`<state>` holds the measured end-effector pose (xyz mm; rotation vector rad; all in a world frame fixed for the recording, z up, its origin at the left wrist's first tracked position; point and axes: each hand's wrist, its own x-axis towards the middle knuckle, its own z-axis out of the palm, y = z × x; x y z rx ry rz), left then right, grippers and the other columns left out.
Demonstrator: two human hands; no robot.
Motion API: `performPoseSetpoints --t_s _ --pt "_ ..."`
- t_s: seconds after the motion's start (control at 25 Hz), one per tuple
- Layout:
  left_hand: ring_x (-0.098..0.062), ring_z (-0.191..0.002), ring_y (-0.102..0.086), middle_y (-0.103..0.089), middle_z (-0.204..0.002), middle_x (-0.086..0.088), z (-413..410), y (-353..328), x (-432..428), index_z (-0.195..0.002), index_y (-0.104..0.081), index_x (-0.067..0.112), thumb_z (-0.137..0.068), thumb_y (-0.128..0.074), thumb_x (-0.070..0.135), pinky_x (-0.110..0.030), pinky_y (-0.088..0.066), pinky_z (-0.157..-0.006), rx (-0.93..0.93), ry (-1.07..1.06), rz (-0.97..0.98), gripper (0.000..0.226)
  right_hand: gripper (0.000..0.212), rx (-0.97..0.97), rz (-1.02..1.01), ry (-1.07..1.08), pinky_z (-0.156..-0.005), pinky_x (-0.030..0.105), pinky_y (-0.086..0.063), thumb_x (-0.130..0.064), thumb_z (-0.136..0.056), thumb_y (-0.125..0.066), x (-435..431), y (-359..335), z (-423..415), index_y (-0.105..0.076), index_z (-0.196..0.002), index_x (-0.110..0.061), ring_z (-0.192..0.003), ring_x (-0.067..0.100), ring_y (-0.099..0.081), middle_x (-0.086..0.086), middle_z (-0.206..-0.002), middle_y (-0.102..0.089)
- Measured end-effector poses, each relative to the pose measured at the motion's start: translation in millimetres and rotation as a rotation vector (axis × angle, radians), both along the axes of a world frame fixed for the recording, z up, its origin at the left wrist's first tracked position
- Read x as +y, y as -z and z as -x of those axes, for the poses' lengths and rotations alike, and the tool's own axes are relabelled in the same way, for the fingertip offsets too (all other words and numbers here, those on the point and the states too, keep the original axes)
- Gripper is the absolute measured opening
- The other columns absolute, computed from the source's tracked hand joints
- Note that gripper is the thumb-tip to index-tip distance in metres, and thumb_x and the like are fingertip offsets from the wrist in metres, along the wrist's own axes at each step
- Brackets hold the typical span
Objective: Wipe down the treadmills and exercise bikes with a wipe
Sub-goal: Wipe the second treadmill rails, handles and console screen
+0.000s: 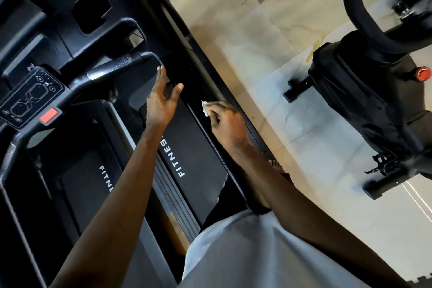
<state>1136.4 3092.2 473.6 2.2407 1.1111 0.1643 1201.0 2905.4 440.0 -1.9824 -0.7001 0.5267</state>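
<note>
A black treadmill [194,138] fills the left and middle of the head view, its belt printed FITNESS. Its curved handlebar [112,70] and a control panel [30,96] with a red stop button sit at the left. My left hand [161,98] is stretched out with straight fingers just below the handlebar's bend, holding nothing. My right hand [224,121] pinches a small white wipe [205,109] over the treadmill's right side rail [236,110]. A black exercise bike [364,91] stands on the floor at the right.
Pale tiled floor [268,37] lies between the treadmill and the bike. The bike has a red knob [423,73] and a pedal [383,163] low on its side. My grey garment [245,252] fills the bottom middle, and my bare foot [275,166] shows by the rail.
</note>
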Motion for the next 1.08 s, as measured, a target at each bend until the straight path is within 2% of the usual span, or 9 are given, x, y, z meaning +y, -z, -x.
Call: performPoseSetpoints --t_s 0.2,0.36,0.44,0.56,0.72,0.84,0.92,1.0,1.08 --pt "-0.015 -0.143 -0.041 -0.025 -0.164 0.005 -0.1 8.1 16.1 -0.157 -0.029 0.024 -0.094 -0.057 0.058 -0.04 -0.04 -0.115 -0.082 0.051 0.012 0.077 0.022 -0.04 0.004 0.07 -0.089 0.023 -0.052 -0.012 -0.094 -0.06 38.5 -12.2 -6.1 -0.075 -0.109 -0.019 -0.103 0.012 -0.067 -0.006 -0.113 -0.072" --pt "-0.012 -0.147 -0.032 -0.023 -0.165 0.001 7.9 13.6 33.9 -0.158 -0.028 0.023 -0.096 -0.059 0.051 -0.041 -0.04 -0.115 -0.117 0.123 0.012 0.075 0.023 0.007 0.113 0.253 -0.082 0.029 -0.053 -0.012 -0.093 -0.058 45.8 -7.7 -11.0 -0.075 -0.107 -0.019 -0.094 0.021 -0.069 0.001 -0.108 -0.074" --pt "-0.005 -0.148 -0.026 -0.02 -0.166 -0.001 5.1 13.9 39.0 -0.159 -0.026 0.023 -0.097 -0.06 0.048 -0.033 -0.036 -0.117 -0.131 0.156 0.052 0.075 0.024 0.034 0.2 0.303 -0.084 0.028 -0.05 -0.016 -0.096 -0.055 30.0 -4.9 -2.8 -0.073 -0.111 -0.021 -0.097 0.021 -0.068 0.0 -0.112 -0.073" --pt "0.004 -0.144 -0.015 -0.014 -0.167 -0.004 4.5 12.4 34.8 -0.16 -0.02 0.018 -0.101 -0.057 0.041 -0.004 -0.02 -0.112 -0.149 0.192 0.072 0.073 0.026 0.061 0.215 0.314 -0.086 0.026 -0.05 -0.017 -0.097 -0.054 16.5 -11.1 7.4 -0.072 -0.114 -0.024 -0.097 0.017 -0.067 -0.005 -0.116 -0.071" --pt "0.007 -0.144 -0.022 -0.009 -0.168 -0.002 2.3 12.0 27.9 -0.161 -0.016 0.016 -0.103 -0.056 0.036 -0.001 -0.032 -0.097 -0.19 0.178 0.128 0.073 0.025 0.075 0.148 0.254 -0.081 0.005 -0.043 -0.017 -0.097 -0.057 32.5 -13.3 -6.2 -0.073 -0.114 -0.026 -0.094 0.004 -0.064 -0.011 -0.118 -0.071" --pt "0.031 -0.099 -0.043 -0.011 -0.166 -0.004 0.7 9.6 22.8 -0.159 -0.019 0.009 -0.103 -0.058 0.027 -0.001 -0.037 -0.079 -0.194 0.166 0.119 0.071 0.023 0.242 0.149 0.259 -0.08 0.005 -0.044 -0.019 -0.096 -0.06 43.4 -1.8 -33.1 -0.075 -0.11 -0.03 -0.094 0.002 -0.066 -0.015 -0.111 -0.073" --pt "0.01 -0.074 -0.053 -0.022 -0.164 -0.007 0.8 8.7 22.6 -0.159 -0.022 0.015 -0.101 -0.06 0.034 -0.007 -0.04 -0.072 -0.188 0.122 0.123 0.072 0.021 0.35 0.225 0.221 -0.083 0.014 -0.048 -0.022 -0.096 -0.061 41.3 11.6 -51.1 -0.076 -0.107 -0.033 -0.092 0.003 -0.067 -0.016 -0.106 -0.072" --pt "0.004 -0.089 -0.063 -0.036 -0.158 -0.017 1.4 10.0 19.1 -0.159 -0.024 0.018 -0.1 -0.06 0.037 -0.007 -0.042 -0.075 -0.193 0.051 0.146 0.071 0.02 0.427 0.269 0.182 -0.083 0.015 -0.048 -0.023 -0.095 -0.062 37.4 24.3 -61.6 -0.076 -0.107 -0.031 -0.095 0.005 -0.067 -0.013 -0.107 -0.073" --pt "0.019 -0.119 -0.047 -0.037 -0.158 -0.012 -2.6 8.6 9.8 -0.159 -0.024 0.012 -0.102 -0.058 0.031 0.001 -0.036 -0.088 -0.181 -0.029 0.167 0.069 0.021 0.456 0.26 0.165 -0.08 0.008 -0.042 -0.019 -0.095 -0.061 44.1 32.2 -70.9 -0.076 -0.109 -0.024 -0.099 0.006 -0.065 -0.008 -0.111 -0.072"
